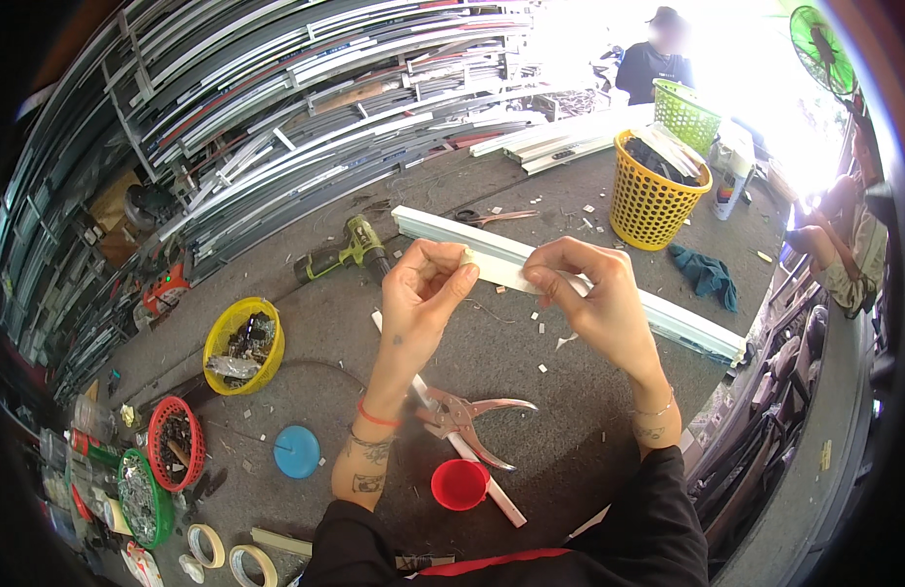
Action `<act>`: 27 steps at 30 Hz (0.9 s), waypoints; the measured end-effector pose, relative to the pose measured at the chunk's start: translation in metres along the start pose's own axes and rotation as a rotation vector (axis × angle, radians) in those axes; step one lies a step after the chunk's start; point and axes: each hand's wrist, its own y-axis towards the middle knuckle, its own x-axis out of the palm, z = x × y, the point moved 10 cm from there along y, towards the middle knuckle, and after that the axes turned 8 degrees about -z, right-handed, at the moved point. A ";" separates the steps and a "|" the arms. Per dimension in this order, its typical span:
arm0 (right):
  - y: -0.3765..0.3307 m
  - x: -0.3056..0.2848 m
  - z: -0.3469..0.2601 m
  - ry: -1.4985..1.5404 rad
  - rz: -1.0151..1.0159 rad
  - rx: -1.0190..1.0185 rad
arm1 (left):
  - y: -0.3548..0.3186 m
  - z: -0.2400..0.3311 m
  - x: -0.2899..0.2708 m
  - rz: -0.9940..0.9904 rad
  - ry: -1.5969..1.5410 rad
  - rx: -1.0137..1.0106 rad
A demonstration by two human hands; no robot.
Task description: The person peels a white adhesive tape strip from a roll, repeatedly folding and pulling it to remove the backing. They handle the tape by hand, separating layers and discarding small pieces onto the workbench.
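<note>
A short, pale cream strip [503, 273] is stretched between my two hands, above the workbench. Thumb and fingers of my left hand [423, 286] pinch its left end. My right hand [594, 298] grips the other end with closed fingertips. Just behind the hands lies a long white profile bar [687, 327], its middle partly covered by them. Below my left wrist, pliers with long, pale red handles [462, 419] rest across a thin white bar [497, 497]. A red cup [460, 485] touches that bar. What the strip is made of I cannot tell.
A green cordless drill [353, 252] and scissors [497, 216] lie beyond the hands. Yellow basket [658, 205], teal cloth [705, 277] at right. Left: yellow bowl [218, 338], red basket [159, 430], blue disc [297, 451], tape rolls [206, 545]. Two other people are further off.
</note>
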 end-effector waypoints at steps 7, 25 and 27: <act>0.002 0.007 -0.009 -0.107 0.033 -0.143 | 0.002 -0.008 -0.003 0.017 0.016 0.009; 0.004 0.010 -0.007 -0.248 0.028 -0.153 | 0.002 -0.003 -0.009 0.046 0.304 0.037; 0.003 0.008 -0.007 -0.230 0.031 -0.154 | 0.001 -0.002 -0.008 0.043 0.272 0.037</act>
